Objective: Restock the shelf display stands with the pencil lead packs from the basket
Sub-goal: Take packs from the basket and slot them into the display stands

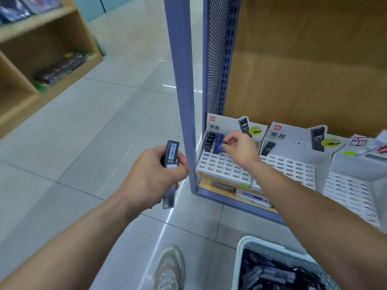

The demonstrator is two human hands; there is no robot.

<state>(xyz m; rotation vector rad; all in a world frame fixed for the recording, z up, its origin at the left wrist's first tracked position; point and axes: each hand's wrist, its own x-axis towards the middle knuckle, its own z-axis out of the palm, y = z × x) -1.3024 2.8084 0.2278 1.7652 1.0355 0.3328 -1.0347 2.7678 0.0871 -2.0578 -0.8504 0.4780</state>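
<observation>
Pinching a blue pack (217,146) at the stand's (224,166) back edge is the right grip (238,145). Left grip (152,174) clutches grey packs (172,151).

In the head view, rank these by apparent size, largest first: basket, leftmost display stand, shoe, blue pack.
1. basket and leftmost display stand look alike; the basket is cropped and nearer.
2. shoe
3. blue pack, pinched by the right hand

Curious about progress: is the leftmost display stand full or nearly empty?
Nearly empty: the leftmost display stand holds few packs, at its back left; other visible slots are bare.
</observation>
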